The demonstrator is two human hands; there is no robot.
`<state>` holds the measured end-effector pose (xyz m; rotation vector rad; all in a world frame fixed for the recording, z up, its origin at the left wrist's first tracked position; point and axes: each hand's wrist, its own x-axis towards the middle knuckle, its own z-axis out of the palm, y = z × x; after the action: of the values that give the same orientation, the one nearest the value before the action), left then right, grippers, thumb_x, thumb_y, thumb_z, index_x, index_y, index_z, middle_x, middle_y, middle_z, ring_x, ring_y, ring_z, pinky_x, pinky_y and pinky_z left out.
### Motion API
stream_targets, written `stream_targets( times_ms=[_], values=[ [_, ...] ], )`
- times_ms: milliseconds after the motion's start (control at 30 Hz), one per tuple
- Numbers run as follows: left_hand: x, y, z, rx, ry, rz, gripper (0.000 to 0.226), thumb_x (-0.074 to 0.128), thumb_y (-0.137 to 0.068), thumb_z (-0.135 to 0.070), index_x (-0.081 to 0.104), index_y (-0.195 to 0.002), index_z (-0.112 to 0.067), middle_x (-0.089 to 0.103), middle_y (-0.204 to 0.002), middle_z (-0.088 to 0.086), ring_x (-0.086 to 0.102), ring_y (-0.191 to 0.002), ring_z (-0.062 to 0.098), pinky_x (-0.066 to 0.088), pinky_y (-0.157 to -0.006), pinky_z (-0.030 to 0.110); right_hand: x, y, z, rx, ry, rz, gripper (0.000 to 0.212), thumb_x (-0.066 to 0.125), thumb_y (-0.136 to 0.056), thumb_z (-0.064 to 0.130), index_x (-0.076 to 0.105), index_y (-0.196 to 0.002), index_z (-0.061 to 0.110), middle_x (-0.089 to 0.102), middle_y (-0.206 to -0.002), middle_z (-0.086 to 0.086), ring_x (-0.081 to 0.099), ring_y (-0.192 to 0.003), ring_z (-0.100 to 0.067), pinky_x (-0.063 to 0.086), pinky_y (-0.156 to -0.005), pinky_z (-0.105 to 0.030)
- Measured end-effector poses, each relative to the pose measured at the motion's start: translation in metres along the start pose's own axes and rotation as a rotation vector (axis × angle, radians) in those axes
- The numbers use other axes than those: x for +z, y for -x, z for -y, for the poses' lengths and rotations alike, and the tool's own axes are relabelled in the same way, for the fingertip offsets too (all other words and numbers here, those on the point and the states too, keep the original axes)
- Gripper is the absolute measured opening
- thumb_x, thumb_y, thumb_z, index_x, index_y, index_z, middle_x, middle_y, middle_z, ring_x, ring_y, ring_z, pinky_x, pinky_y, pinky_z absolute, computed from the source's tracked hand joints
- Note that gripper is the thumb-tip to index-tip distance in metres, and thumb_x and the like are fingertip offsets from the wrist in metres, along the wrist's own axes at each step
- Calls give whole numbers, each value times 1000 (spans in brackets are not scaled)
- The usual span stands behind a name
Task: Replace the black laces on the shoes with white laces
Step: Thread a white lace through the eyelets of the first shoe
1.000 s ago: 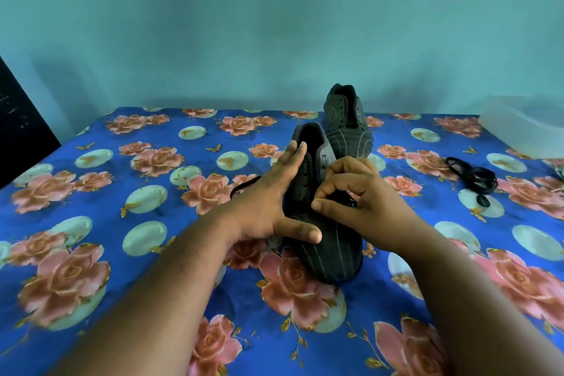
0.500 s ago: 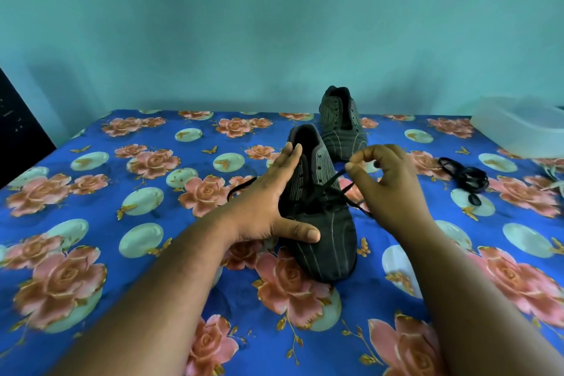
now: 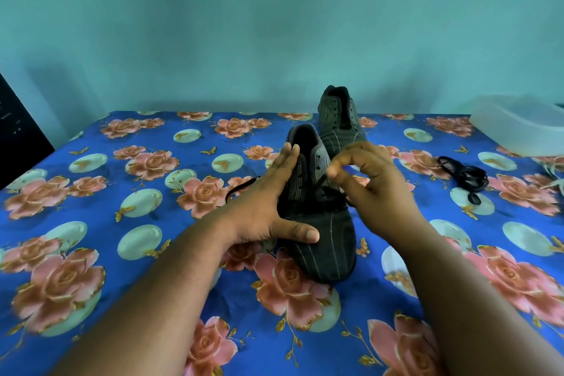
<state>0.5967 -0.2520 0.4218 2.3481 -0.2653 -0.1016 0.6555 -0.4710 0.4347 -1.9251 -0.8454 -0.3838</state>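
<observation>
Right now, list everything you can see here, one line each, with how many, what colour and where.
near shoe: one, dark grey with pale stripes, mid-table, toe toward the camera
black lace: one, partly threaded in the near shoe, an end trailing left on the cloth
far shoe: one, same dark grey, behind the near shoe, no lace visible
loose black lace: one bundle, on the cloth to the right
tablecloth: one, blue with pink roses, covering the table
plastic tub: one, translucent white, far right
white strands: at the right edge, possibly laces, too cut off to tell
dark object: one, black, left edge
left hand: fingers straight, pressing the near shoe's side
right hand: fingers curled at the lace
</observation>
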Motion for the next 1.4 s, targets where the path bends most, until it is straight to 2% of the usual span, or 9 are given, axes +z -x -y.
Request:
stream_targets(
  times_ms=[167,300,433,667,867,1033,1133,1267,1400],
  values=[
    [0,0,-2,8,1,13,140,86,-64,-64,-20,-153,-53,-30,-159,-32,-24,-147,-8,2,-129,44,-21,-7,-13,314,-25,-326,17,64,-99,33,61,-83,38,64,-100,7,57,-99,-11,43,-82,-30],
    [0,1,-1,10,5,9,141,86,-62,-67,-20,-154,-51,-30,-159,-32,-24,-146,-10,1,-129,42,-13,-3,-16,230,154,-177,5,69,-91,45,66,-93,41,57,-113,10,47,-117,-19,34,-93,-31],
    [-1,1,-3,4,17,3,142,85,-58,-70,-18,-154,-51,-29,-160,-32,-22,-148,-8,4,-129,42,1,3,-7,-40,233,113,38,62,-80,72,72,-107,47,53,-118,18,42,-123,-16,35,-103,-40],
    [0,0,0,8,8,-3,142,82,-56,-72,-17,-156,-49,-27,-161,-31,-20,-149,-8,4,-129,39,9,4,-7,-193,222,168,19,62,-89,56,73,-92,40,55,-109,20,46,-117,-17,39,-101,-47],
    [1,-1,1,2,21,-4,144,82,-53,-77,-17,-154,-53,-27,-158,-36,-19,-149,-8,3,-128,35,-5,-3,-8,3,48,-129,9,59,-97,39,59,-88,41,56,-101,17,51,-107,-9,36,-91,-18],
    [1,1,-3,10,29,3,140,85,-62,-61,-18,-156,-47,-28,-161,-28,-22,-148,-9,0,-127,32,-19,-7,-20,253,67,-353,14,63,-100,31,60,-88,35,58,-106,5,53,-110,-20,40,-90,-29],
    [1,0,-3,3,23,6,140,84,-61,-65,-19,-155,-50,-29,-160,-31,-22,-148,-8,1,-127,34,-13,-3,-17,180,129,-295,5,66,-97,37,68,-96,33,55,-111,8,45,-112,-16,37,-99,-36],
    [-1,1,-3,-11,32,7,140,84,-60,-64,-16,-156,-50,-27,-160,-32,-19,-150,-6,4,-128,36,-3,3,-5,-65,197,-1,41,66,-81,67,71,-114,43,51,-121,14,40,-123,-14,33,-104,-35],
    [-1,1,-4,-4,33,12,139,86,-61,-62,-15,-157,-48,-27,-160,-32,-19,-149,-9,4,-127,33,5,5,-4,-165,262,186,35,64,-80,69,74,-103,45,52,-122,18,38,-125,-13,35,-106,-48]
  ],
)
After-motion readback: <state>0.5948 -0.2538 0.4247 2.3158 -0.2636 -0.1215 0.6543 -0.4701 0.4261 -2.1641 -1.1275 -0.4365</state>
